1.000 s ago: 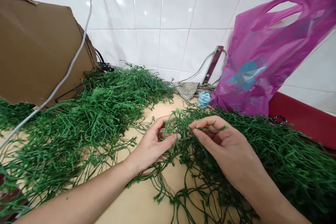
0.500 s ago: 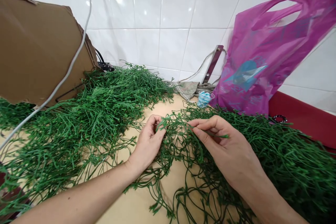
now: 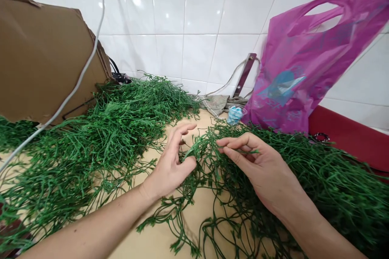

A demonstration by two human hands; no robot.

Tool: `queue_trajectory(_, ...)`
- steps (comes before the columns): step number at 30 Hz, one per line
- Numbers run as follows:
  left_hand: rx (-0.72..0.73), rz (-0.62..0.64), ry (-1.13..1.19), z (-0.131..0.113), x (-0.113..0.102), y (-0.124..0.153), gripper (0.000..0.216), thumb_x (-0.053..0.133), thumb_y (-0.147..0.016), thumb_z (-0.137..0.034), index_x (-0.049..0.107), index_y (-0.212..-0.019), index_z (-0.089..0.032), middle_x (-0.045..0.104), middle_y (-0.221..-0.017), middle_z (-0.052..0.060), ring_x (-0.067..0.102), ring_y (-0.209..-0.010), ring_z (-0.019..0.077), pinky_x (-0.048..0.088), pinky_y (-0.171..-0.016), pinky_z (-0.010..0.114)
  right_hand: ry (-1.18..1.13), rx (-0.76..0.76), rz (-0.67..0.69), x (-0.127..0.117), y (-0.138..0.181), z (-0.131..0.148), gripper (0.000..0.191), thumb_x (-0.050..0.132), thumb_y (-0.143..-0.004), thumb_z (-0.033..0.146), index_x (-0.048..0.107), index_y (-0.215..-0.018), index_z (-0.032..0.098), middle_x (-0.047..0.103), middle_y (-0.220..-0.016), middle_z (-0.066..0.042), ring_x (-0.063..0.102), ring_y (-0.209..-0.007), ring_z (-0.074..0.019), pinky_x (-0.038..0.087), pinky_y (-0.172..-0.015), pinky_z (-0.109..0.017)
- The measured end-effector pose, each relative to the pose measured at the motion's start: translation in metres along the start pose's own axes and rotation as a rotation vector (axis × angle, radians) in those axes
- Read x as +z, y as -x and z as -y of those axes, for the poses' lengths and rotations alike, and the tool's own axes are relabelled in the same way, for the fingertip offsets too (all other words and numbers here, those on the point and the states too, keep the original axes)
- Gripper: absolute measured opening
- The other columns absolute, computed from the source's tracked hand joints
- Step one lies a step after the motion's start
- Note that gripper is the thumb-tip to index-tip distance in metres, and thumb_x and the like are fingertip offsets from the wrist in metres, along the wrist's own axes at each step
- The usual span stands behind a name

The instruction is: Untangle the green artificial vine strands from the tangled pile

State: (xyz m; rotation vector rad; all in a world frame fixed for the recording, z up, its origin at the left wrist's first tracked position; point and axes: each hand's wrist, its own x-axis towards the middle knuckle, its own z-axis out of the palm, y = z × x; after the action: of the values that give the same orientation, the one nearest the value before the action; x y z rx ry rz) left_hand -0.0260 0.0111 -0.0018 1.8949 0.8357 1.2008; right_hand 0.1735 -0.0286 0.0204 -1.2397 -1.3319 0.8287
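Observation:
Tangled artificial green vine strands lie in two heaps, one [image 3: 121, 129] to the left and one [image 3: 328, 186] to the right, on a beige surface [image 3: 158, 243]. Between my fingers, my right hand [image 3: 258, 160] pinches a thin green strand [image 3: 243, 151]. My left hand [image 3: 170, 164] hangs beside the loose strands in the middle, fingers spread and holding nothing. Its thumb side lies very close to a green sprig [image 3: 197, 147], and I cannot tell whether they touch.
A brown cardboard sheet [image 3: 39, 56] leans at the left, with a white cable [image 3: 75, 81] across it. A pink plastic bag [image 3: 291, 64] stands at the right, by a blue-filled cup [image 3: 235, 115]. Behind are a metal bracket [image 3: 244, 75], grey cloth [image 3: 215, 104], white tiles [image 3: 197, 16] and a red surface [image 3: 346, 133].
My left hand's fingers have opened and come away from the strands, moving slightly left. My right hand stays pinched on its strand, and the camera has shifted slightly.

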Motion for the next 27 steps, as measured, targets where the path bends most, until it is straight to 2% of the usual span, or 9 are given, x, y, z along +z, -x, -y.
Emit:
queue_trajectory(2, 0.143, 0.010, -0.074, -0.006, -0.003, 0.001, 0.056, 0.052, -0.087, -0.019, 0.041, -0.141, -0.028, 0.034, -0.154, 0.007, 0.029, -0.143, 0.0254, 0.027, -0.116, 0.045, 0.013, -0.003, 0.008, 0.002, 0.000, 0.000, 0.020, 0.075, -0.079, 0.041, 0.066, -0.077, 0.023, 0.075, -0.104, -0.004, 0.068, -0.095, -0.0179, 0.054, -0.085, -0.030)
queue_trajectory(6, 0.275, -0.002, -0.271, -0.012, -0.003, -0.003, 0.040, 0.054, -0.095, -0.021, 0.051, -0.134, -0.028, 0.044, -0.151, 0.005, 0.037, -0.141, 0.0217, 0.025, -0.119, 0.042, 0.046, -0.033, 0.054, 0.006, 0.003, 0.002, 0.016, 0.073, -0.080, 0.038, 0.069, -0.077, 0.023, 0.074, -0.100, -0.004, 0.068, -0.094, -0.0188, 0.053, -0.085, -0.031)
queue_trajectory(9, 0.277, 0.036, -0.362, -0.008, -0.003, -0.008, 0.033, 0.051, -0.097, -0.019, 0.059, -0.128, -0.027, 0.053, -0.141, 0.006, 0.045, -0.133, 0.0212, 0.032, -0.114, 0.041, 0.097, -0.072, 0.092, 0.007, 0.003, 0.003, 0.012, 0.072, -0.080, 0.035, 0.071, -0.076, 0.024, 0.074, -0.096, -0.004, 0.067, -0.092, -0.0193, 0.053, -0.084, -0.032)
queue_trajectory(11, 0.235, 0.061, -0.399, -0.004, -0.004, -0.010, 0.033, 0.048, -0.096, -0.014, 0.062, -0.123, -0.025, 0.060, -0.123, 0.007, 0.052, -0.120, 0.0208, 0.041, -0.105, 0.040, 0.130, -0.106, 0.088, 0.005, 0.002, 0.003, 0.011, 0.072, -0.080, 0.034, 0.072, -0.077, 0.024, 0.074, -0.096, -0.003, 0.067, -0.091, -0.0192, 0.053, -0.083, -0.031)
queue_trajectory(14, 0.192, 0.071, -0.399, 0.001, -0.006, -0.010, 0.044, 0.044, -0.090, -0.004, 0.061, -0.124, -0.025, 0.057, -0.104, 0.005, 0.057, -0.100, 0.0184, 0.049, -0.089, 0.035, 0.143, -0.130, 0.035, 0.000, 0.000, 0.004, 0.010, 0.073, -0.080, 0.035, 0.072, -0.078, 0.025, 0.074, -0.097, -0.003, 0.067, -0.092, -0.0187, 0.053, -0.082, -0.030)
queue_trajectory(17, 0.241, 0.034, -0.415, 0.001, -0.005, -0.009, 0.057, 0.044, -0.084, 0.001, 0.056, -0.132, -0.028, 0.050, -0.119, 0.008, 0.052, -0.115, 0.0196, 0.048, -0.097, 0.037, 0.131, -0.109, 0.033, -0.003, -0.001, 0.005, 0.013, 0.074, -0.081, 0.038, 0.073, -0.081, 0.025, 0.075, -0.097, -0.003, 0.068, -0.091, -0.0184, 0.054, -0.079, -0.029)
queue_trajectory(20, 0.317, 0.068, -0.463, -0.005, -0.004, -0.007, 0.063, 0.045, -0.082, 0.002, 0.051, -0.137, -0.029, 0.031, -0.151, 0.008, 0.031, -0.142, 0.0239, 0.031, -0.116, 0.046, 0.088, -0.079, 0.112, 0.000, 0.001, 0.008, 0.012, 0.072, -0.082, 0.036, 0.072, -0.082, 0.024, 0.075, -0.097, -0.003, 0.068, -0.090, -0.0175, 0.054, -0.080, -0.028)
queue_trajectory(22, 0.320, 0.110, -0.487, -0.010, -0.003, -0.005, 0.056, 0.048, -0.085, -0.003, 0.051, -0.135, -0.027, 0.025, -0.157, 0.008, 0.023, -0.146, 0.0255, 0.025, -0.119, 0.048, 0.052, -0.069, 0.140, 0.003, 0.003, 0.009, 0.011, 0.072, -0.083, 0.034, 0.071, -0.081, 0.024, 0.074, -0.096, -0.002, 0.068, -0.091, -0.0167, 0.054, -0.082, -0.027)
queue_trajectory(27, 0.234, 0.094, -0.481, -0.014, -0.004, -0.004, 0.021, 0.048, -0.096, -0.018, 0.059, -0.114, -0.021, 0.041, -0.147, 0.011, 0.031, -0.141, 0.0239, 0.027, -0.117, 0.045, -0.024, -0.059, 0.155, 0.004, 0.003, 0.008, 0.010, 0.070, -0.087, 0.034, 0.069, -0.085, 0.025, 0.073, -0.097, -0.001, 0.067, -0.093, -0.0148, 0.051, -0.085, -0.026)
